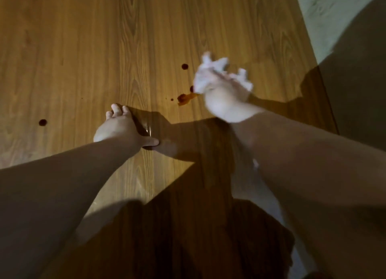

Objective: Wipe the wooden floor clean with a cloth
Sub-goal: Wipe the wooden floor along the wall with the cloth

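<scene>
Most of the view is filled by a wooden floor (73, 49), made of long smooth planks with wavy grain lines. It is shiny, and dark shadows are thrown across its lower part. At the top right corner a pale, dull patch (325, 13) is seen beside the wood; what it is made of cannot be told.

Two bare arms are stretched forward over the floor. The left hand (117, 128) is laid flat on the planks with the palm down. Its fingers are spread open and nothing is gripped by it. The thumb is pointed out to the right.

The right hand (223, 99) is blurred and is closed around a white cloth (211, 69). The cloth is soft and crumpled, and lumpy ends are seen sticking out past the fingers. It is held low over the floor, just right of the spill, but whether it touches the wood cannot be told.

A small orange-brown smear (184, 99) with a ragged edge is seen just left of the cloth. Round dark red drops are scattered around it: one (184, 66) above, one tiny dot (172, 99) beside it, and one (42, 122) well apart, left of the left hand.
</scene>
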A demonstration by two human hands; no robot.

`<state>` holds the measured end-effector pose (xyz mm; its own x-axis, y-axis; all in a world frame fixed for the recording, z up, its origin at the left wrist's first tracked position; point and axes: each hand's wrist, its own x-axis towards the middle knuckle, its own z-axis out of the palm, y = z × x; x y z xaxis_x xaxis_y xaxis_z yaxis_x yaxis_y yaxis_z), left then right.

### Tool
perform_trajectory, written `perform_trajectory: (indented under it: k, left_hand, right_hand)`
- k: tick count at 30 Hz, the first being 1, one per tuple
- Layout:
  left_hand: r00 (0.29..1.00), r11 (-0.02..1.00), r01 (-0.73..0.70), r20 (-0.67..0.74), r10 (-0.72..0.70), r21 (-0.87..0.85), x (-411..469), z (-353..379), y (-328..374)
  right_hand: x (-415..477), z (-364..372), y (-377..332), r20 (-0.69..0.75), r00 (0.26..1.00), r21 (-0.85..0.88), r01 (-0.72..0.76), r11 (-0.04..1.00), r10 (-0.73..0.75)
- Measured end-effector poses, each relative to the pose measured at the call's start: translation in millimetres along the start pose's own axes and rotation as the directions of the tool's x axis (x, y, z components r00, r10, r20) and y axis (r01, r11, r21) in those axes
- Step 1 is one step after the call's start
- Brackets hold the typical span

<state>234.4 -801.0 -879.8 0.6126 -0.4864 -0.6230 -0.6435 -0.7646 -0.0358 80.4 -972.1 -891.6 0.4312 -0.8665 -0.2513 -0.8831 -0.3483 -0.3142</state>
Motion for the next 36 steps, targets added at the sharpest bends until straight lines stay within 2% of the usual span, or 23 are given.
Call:
perform_trajectory:
  k: [2, 4, 6, 7, 9, 10, 12, 14, 16, 17, 18, 20, 22, 25, 26, 28, 29, 30, 31, 32, 33, 35, 36]
  left_hand:
    - [1.0, 0.999, -0.014, -0.016, 0.015, 0.038, -2.0, -0.4, 0.9]
    - [1.0, 0.998, -0.017, -0.022, 0.018, 0.056, -3.1, -1.4, 1.7]
    - [1.0, 0.998, -0.013, 0.002, 0.012, 0.056, -3.4, -3.5, 3.1]
    - [1.0, 0.999, -0.01, 0.017, 0.01, 0.052, -3.2, -4.3, 4.4]
    - [0.999, 0.999, -0.01, 0.041, 0.008, 0.044, -0.8, -4.5, 4.2]
    - [0.999, 0.999, -0.015, 0.048, 0.013, 0.041, -0.5, -4.0, 4.1]
    - [0.999, 0.999, -0.022, 0.045, 0.02, 0.038, 0.9, -3.0, 1.7]
    - [0.999, 0.998, -0.025, 0.038, 0.023, 0.055, 0.8, -3.2, 2.4]
    - [0.999, 0.998, -0.027, 0.043, 0.025, 0.058, 1.5, -1.7, 3.0]
    - [0.999, 0.998, -0.027, 0.047, 0.024, 0.054, 2.3, -1.3, 3.3]
    - [0.999, 0.999, -0.025, 0.049, 0.023, 0.046, 2.6, -1.2, 2.7]
    - [0.999, 0.999, -0.026, 0.042, 0.024, 0.035, 3.6, -1.0, 1.0]
    - [0.999, 0.999, -0.037, 0.029, 0.035, 0.04, 3.9, 0.0, 0.3]
    - [0.999, 0.998, -0.044, 0.01, 0.043, 0.035, 2.6, 2.8, -2.1]
    - [0.999, 0.998, -0.051, -0.002, 0.051, 0.035, 2.4, 4.1, -2.9]
    - [0.998, 0.997, -0.063, -0.019, 0.064, 0.039, 2.1, 4.3, -4.4]
    - [0.998, 0.998, -0.06, -0.005, 0.06, 0.036, 1.6, 4.1, -4.9]
    - [0.998, 0.998, -0.056, 0.008, 0.056, 0.036, 2.1, 2.5, -3.8]
    - [0.998, 0.998, -0.052, 0.023, 0.052, 0.04, 2.5, 1.7, -2.5]
    - [0.998, 0.997, -0.05, 0.031, 0.048, 0.051, 1.2, 0.0, -0.4]
    - [0.998, 0.997, -0.049, 0.041, 0.047, 0.065, -0.2, -1.3, 1.0]
    - [0.997, 0.995, -0.071, 0.019, 0.07, 0.064, -3.2, -3.4, 0.2]
    - [0.996, 0.994, -0.088, 0.012, 0.088, 0.058, -6.4, -3.7, -1.5]
  right_hand:
    - [-18.7, 23.8, -41.8, 0.14, 0.965, 0.03, 0.221, 0.975, -0.223]
    - [-34.7, 39.0, -52.4, 0.194, 0.867, 0.053, 0.458, 0.888, -0.459]
    - [-35.9, 31.5, -23.3, 0.166, 0.778, 0.07, 0.604, 0.794, -0.606]
    - [-31.7, 27.0, -5.0, 0.095, 0.782, 0.109, 0.606, 0.788, -0.616]
    - [-17.3, 16.9, 28.7, -0.061, 0.847, 0.057, 0.531, 0.845, -0.528]
    - [-6.4, 12.4, 46.6, -0.121, 0.897, -0.018, 0.426, 0.905, -0.425]
    - [19.3, 5.9, 67.3, -0.145, 0.98, -0.078, 0.123, 0.989, -0.134]
    - [39.4, 2.7, 54.0, -0.076, 0.986, -0.012, -0.153, 0.988, 0.152]
    - [56.3, 4.1, 17.1, 0.0, 0.955, 0.108, -0.294, 0.95, 0.296]
    - [63.4, 5.1, -1.8, 0.024, 0.961, 0.146, -0.275, 0.95, 0.275]
    - [69.1, 9.6, -20.4, 0.053, 0.981, 0.12, -0.192, 0.974, 0.187]
    - [61.0, 23.9, -50.7, 0.168, 0.981, -0.009, 0.098, 0.995, -0.096]
    - [34.3, 36.6, -60.5, 0.287, 0.891, -0.031, 0.377, 0.926, -0.353]
    - [-1.4, 34.7, -28.3, 0.175, 0.773, -0.019, 0.622, 0.783, -0.61]
    - [-3.4, 28.8, -15.4, 0.116, 0.77, -0.006, 0.633, 0.774, -0.628]
    - [13.6, 18.6, 5.0, -0.03, 0.868, -0.055, 0.493, 0.868, -0.495]
    - [21.5, 17.3, 7.4, -0.056, 0.94, -0.078, 0.331, 0.94, -0.336]
    - [32.0, 17.0, 5.1, -0.012, 0.991, -0.05, 0.13, 0.99, -0.131]
    - [38.0, 17.7, -2.9, 0.076, 0.995, 0.018, -0.066, 0.998, 0.064]
    - [38.9, 19.1, -15.0, 0.138, 0.972, 0.07, -0.199, 0.978, 0.188]
    - [35.7, 23.3, -29.2, 0.172, 0.963, 0.089, -0.225, 0.97, 0.207]
    - [9.4, 32.1, -56.7, 0.22, 0.97, 0.043, 0.098, 0.994, -0.105]
    - [-10.6, 37.1, -65.1, 0.276, 0.92, 0.021, 0.284, 0.959, -0.279]
